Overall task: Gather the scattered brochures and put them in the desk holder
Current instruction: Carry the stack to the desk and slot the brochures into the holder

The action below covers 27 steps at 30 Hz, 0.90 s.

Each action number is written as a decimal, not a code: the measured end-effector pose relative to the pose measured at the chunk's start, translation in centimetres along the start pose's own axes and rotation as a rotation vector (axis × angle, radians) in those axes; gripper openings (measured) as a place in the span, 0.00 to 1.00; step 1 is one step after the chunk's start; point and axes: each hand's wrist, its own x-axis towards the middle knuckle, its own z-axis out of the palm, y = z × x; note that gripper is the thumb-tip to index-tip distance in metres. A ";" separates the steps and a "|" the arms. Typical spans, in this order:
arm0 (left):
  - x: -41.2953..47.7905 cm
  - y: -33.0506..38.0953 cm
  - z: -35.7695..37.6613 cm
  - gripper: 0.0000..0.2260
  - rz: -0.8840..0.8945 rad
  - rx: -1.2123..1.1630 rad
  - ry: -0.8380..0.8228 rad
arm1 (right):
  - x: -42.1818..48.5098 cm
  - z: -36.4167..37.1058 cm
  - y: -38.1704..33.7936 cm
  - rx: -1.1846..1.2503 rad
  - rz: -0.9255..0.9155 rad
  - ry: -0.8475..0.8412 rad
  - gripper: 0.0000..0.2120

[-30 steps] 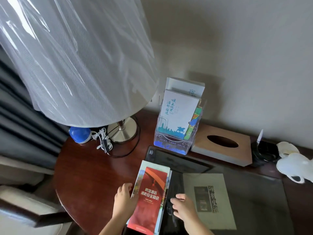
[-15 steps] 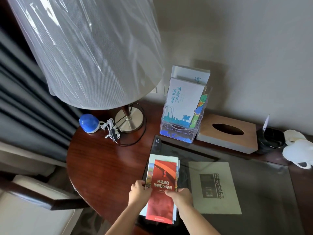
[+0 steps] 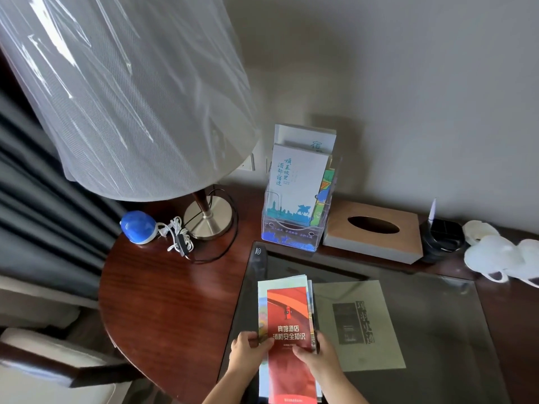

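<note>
Head view: the stack (image 3: 287, 316) of brochures is at the near edge of the desk (image 3: 175, 301), over the left part of the glass top (image 3: 423, 310), with its near end cut off by the bottom of the frame. The left hand (image 3: 248, 351) grips its left edge with curled fingers. The right hand (image 3: 315, 357) clamps the right edge, thumb on the red cover. Whether the far end rests on the glass cannot be told.

Between the stack and the holder (image 3: 288, 239) lies bare glass. The holder stands upright at the back near the wall (image 3: 408, 97), with a white brochure (image 3: 294, 182) in its front pocket and another behind. A tissue box (image 3: 376, 231) sits just right of it. Left of it are a lamp (image 3: 131, 97), whose shade overhangs the desk's left part, a looped cord (image 3: 178, 240) and a blue object (image 3: 138, 227).

The desk is dark red wood with a rounded left end. A grey sheet (image 3: 358, 325) lies on the glass area just right of the stack. Dark curtains (image 3: 43, 199) hang at left, with a chair (image 3: 43, 360) below.

The stack's long axis runs from the person toward the holder, leaning slightly left at the far end, with the red cover upward.
</note>
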 end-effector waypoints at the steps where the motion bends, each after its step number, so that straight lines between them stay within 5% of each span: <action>1: -0.1 0.6 0.2 0.22 -0.016 -0.139 -0.036 | -0.2 -0.5 0.0 0.030 -0.032 -0.010 0.17; 4: -0.6 2.5 0.7 0.25 0.005 -0.469 -0.225 | -0.6 -1.9 -0.5 0.084 -0.115 -0.048 0.19; 7: -1.0 4.1 0.7 0.25 0.261 -0.420 -0.321 | -0.9 -3.1 -1.9 0.037 -0.247 -0.024 0.19; 11: -1.6 6.3 1.6 0.14 0.552 -0.244 -0.189 | -0.5 -4.5 -3.8 -0.012 -0.384 0.068 0.19; 15: -2.2 7.0 2.7 0.15 0.740 -0.120 -0.115 | 0.0 -5.7 -4.4 0.018 -0.404 0.122 0.18; 22: -1.5 5.9 3.4 0.24 0.793 -0.019 -0.114 | 0.0 -6.1 -2.9 0.012 -0.478 0.079 0.22; 27: -0.9 6.6 3.2 0.15 0.786 0.110 -0.104 | 0.6 -6.5 -3.1 -0.196 -0.516 0.086 0.20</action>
